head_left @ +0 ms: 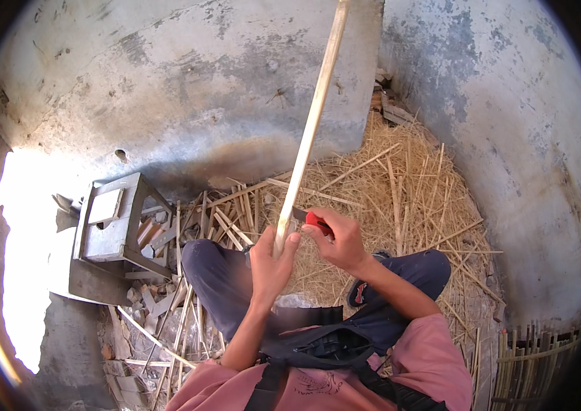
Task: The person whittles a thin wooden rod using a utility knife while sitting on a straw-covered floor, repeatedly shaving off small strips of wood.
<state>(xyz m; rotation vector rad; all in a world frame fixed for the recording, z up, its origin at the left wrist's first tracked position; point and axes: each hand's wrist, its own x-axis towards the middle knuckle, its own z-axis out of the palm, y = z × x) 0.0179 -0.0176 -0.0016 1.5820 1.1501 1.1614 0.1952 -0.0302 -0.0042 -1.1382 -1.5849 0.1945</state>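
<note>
A long pale strip of split bamboo (312, 127) rises from my lap toward the top of the view, leaning a little to the right. Near its lower end my left hand (273, 264) is wrapped round it. Just right of the strip, my right hand (340, 240) grips a knife by its red handle (316, 222). The knife's dark blade (299, 214) lies against the right edge of the strip, a little above my left fingers. Part of the handle is covered by my right fingers.
Straw and shavings (400, 198) cover the floor ahead, with loose bamboo sticks (236, 212) among them. A worn wooden stool (116, 219) lies tipped over at the left near rubble. A slatted bamboo piece (537, 363) stands at the lower right. Plastered walls (188, 82) close in around me.
</note>
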